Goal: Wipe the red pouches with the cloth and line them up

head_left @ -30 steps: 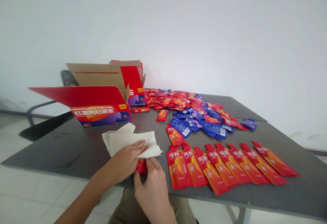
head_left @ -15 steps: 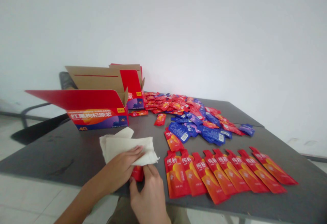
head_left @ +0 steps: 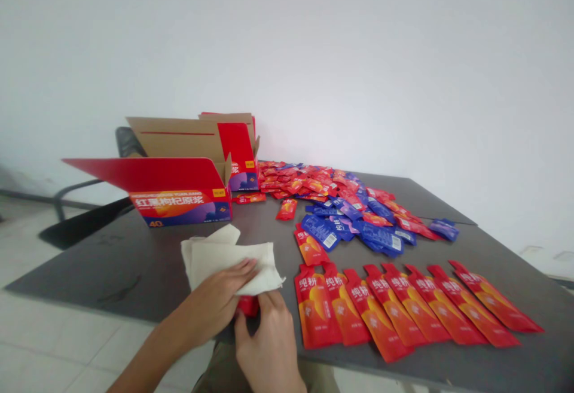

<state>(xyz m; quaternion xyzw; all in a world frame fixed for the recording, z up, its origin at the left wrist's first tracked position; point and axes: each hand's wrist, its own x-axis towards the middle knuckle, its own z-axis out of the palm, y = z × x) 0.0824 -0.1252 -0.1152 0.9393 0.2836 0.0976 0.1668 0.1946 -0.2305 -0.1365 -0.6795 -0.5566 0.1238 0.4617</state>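
Observation:
My left hand (head_left: 224, 297) presses its fingers onto a folded off-white cloth (head_left: 215, 259) near the table's front edge, holding it against a red pouch (head_left: 248, 305). My right hand (head_left: 269, 336) pinches that same pouch, its thumb on the near side and its fingers by the cloth's edge. Most of this pouch is hidden under the cloth and fingers. To the right of my hands, several red pouches (head_left: 359, 312) lie fanned in an overlapping row. One more red pouch (head_left: 311, 247) rests just behind the row's left end.
Behind is a heap of red pouches (head_left: 309, 180) and blue pouches (head_left: 376, 237). Two open cartons, a front one (head_left: 179, 207) and a rear one (head_left: 240, 154), stand at the back left with flaps raised. A black chair (head_left: 85, 222) is beyond the grey table's (head_left: 89, 261) left edge.
The whole scene has shifted slightly right in view. Less of the red pouch shows between my hands, the cloth covering more of it. Both hands keep their hold.

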